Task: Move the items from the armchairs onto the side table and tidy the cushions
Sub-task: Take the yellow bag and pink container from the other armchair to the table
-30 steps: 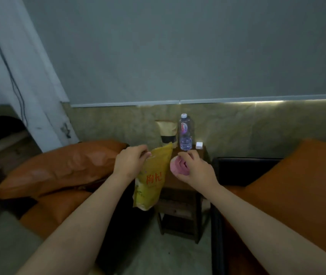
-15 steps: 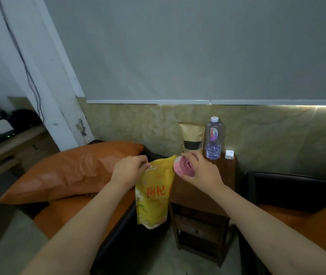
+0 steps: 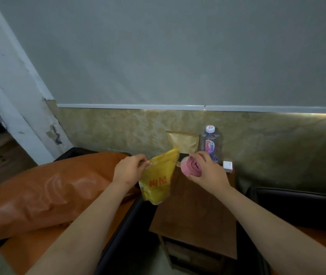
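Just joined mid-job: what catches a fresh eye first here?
The yellow pouch hangs from the left hand at the left edge of the side table. The right hand grips a pink roll above the table, before a water bottle and brown pouch at the wall.

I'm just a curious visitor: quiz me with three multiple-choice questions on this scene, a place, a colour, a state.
1. Where does the water bottle stand? A. on the side table B. in a sink C. on a windowsill
2. What colour is the pouch in the left hand? A. blue B. yellow C. black
3. The right hand is: A. flat and open B. gripping a pink roll C. an empty fist
Answers: 1A, upright at the table's back; 2B, yellow with red print; 3B, fingers curl round the roll.
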A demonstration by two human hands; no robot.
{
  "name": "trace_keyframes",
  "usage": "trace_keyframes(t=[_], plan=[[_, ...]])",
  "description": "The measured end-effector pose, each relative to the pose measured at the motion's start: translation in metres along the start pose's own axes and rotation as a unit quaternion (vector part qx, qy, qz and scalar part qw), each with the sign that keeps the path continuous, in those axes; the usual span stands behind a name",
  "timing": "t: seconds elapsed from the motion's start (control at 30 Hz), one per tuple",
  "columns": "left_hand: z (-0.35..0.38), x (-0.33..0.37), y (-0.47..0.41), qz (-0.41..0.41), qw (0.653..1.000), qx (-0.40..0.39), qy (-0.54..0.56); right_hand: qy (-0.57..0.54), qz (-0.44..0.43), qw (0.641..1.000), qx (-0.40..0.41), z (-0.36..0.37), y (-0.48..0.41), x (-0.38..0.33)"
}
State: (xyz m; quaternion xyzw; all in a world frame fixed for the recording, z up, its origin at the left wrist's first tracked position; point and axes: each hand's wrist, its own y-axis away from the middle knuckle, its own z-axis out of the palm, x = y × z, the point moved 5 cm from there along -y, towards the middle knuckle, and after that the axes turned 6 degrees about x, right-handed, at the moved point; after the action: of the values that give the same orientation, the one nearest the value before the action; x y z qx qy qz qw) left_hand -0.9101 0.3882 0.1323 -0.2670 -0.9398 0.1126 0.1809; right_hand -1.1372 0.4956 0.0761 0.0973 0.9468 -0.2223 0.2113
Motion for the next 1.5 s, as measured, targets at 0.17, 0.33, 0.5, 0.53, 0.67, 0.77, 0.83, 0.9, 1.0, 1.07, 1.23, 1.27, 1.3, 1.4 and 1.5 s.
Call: trace_keyframes(t=[0.17,0.33,0.5,0.53,0.67,0.77,0.83,0.9,1.0,1.07,1.23,1.27,1.3,1.4,1.5], plan=[[0.042,-0.004,-0.033,-0.015,0.997,-0.023,0.076,0.017,0.029,0.999,0.0,0.01,-0.008,0.036],[0.093,0.006,-0.06,-0.003,0.988,-0.06,0.141,0.05,0.098,0.994,0.005,0.009,-0.009,0.076],[0.133,0.008,-0.107,-0.004,0.982,-0.08,0.172,0.063,0.161,0.985,-0.001,0.025,-0.022,0.107],[0.142,0.007,-0.119,-0.001,0.98,-0.088,0.177,0.064,0.173,0.983,-0.003,0.031,-0.025,0.111],[0.178,0.002,-0.167,0.018,0.971,-0.126,0.205,0.078,0.198,0.977,-0.021,0.061,-0.035,0.124],[0.207,-0.002,-0.19,0.035,0.964,-0.16,0.208,0.083,0.216,0.972,-0.035,0.082,-0.041,0.134],[0.226,-0.011,-0.202,0.022,0.961,-0.166,0.22,0.094,0.234,0.966,-0.055,0.097,-0.045,0.139],[0.242,-0.024,-0.211,-0.004,0.956,-0.169,0.241,0.104,0.246,0.961,-0.075,0.115,-0.047,0.143],[0.256,-0.038,-0.217,-0.056,0.944,-0.184,0.267,0.1,0.274,0.951,-0.102,0.14,-0.042,0.148],[0.262,-0.044,-0.215,-0.083,0.935,-0.189,0.287,0.101,0.291,0.943,-0.125,0.157,-0.037,0.15],[0.282,-0.055,-0.198,-0.126,0.921,-0.203,0.308,0.093,0.303,0.936,-0.152,0.192,-0.027,0.153],[0.286,-0.057,-0.194,-0.133,0.92,-0.205,0.307,0.096,0.303,0.934,-0.162,0.197,-0.023,0.154],[0.29,-0.058,-0.189,-0.137,0.919,-0.207,0.306,0.101,0.304,0.931,-0.175,0.202,-0.02,0.155],[0.298,-0.058,-0.179,-0.15,0.912,-0.21,0.32,0.109,0.293,0.931,-0.19,0.213,-0.01,0.156],[0.304,-0.058,-0.174,-0.172,0.9,-0.211,0.339,0.067,0.292,0.936,-0.187,0.217,-0.006,0.161]])
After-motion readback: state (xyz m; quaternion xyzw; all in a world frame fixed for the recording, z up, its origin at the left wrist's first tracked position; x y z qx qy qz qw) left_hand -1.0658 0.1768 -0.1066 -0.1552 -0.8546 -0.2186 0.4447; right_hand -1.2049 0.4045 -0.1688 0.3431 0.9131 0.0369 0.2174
